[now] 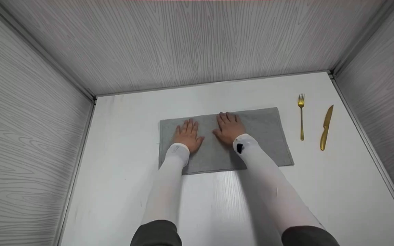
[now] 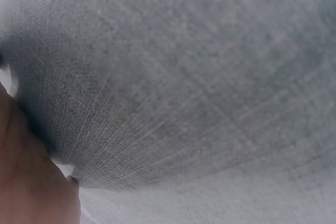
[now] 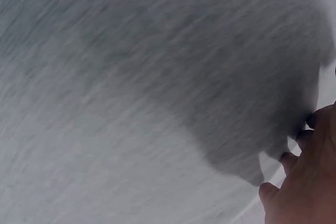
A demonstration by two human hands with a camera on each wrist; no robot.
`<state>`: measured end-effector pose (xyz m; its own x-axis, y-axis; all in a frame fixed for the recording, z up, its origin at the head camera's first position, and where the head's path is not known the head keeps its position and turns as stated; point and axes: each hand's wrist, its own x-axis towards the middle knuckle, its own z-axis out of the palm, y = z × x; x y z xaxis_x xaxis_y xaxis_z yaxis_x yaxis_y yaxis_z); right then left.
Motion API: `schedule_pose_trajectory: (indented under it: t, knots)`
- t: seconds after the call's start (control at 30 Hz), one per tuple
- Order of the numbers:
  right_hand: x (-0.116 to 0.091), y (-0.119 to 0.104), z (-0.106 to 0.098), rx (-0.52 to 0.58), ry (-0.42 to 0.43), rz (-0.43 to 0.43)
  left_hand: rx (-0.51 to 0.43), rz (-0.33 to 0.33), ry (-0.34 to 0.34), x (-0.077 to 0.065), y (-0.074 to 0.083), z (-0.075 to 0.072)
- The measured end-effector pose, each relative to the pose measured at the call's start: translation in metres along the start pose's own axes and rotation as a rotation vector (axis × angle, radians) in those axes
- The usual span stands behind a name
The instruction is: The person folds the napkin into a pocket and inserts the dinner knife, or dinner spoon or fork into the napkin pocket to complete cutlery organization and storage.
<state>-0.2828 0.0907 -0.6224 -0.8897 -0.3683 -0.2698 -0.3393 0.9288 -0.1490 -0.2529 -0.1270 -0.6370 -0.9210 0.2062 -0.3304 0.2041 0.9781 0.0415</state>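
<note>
A grey cloth placemat (image 1: pixel 214 157) lies flat on the white table, its long sides running left to right. My left hand (image 1: pixel 187 136) rests palm down on its left part, fingers straight and pointing to the far edge. The right hand (image 1: pixel 229 129) lies flat too, right of the middle, with its fingertips at the far edge of the mat. In the left wrist view the grey weave (image 2: pixel 184 87) fills most of the picture beside the hand (image 2: pixel 37 182). The right wrist view shows spread fingers of the right hand (image 3: pixel 304 182) at the mat's edge.
To the right of the mat lie a gold fork (image 1: pixel 301 118), tines away from me, and a gold knife (image 1: pixel 326 128) further right. Grey wood-grain panels (image 1: pixel 190 44) wall in the white table (image 1: pixel 121 143) at the back and both sides.
</note>
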Motion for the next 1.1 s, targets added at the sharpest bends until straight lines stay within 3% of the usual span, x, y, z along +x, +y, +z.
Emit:
schedule_pose_trajectory:
  t: [0.33,0.73,0.9,1.1]
  knots:
    - [-0.015,0.063,-0.001,0.041,0.049,0.059,-0.013,-0.023,0.008,-0.001,0.004,0.001]
    - [-0.046,0.154,-0.005,0.061,0.074,0.194,-0.022,-0.019,-0.001,-0.004,0.005,-0.004]
    - [-0.050,0.170,-0.003,0.108,0.055,0.196,-0.023,-0.017,-0.004,-0.003,0.004,-0.003]
    - [-0.048,0.173,-0.001,0.119,0.038,0.188,-0.049,-0.018,0.018,0.000,0.000,0.000]
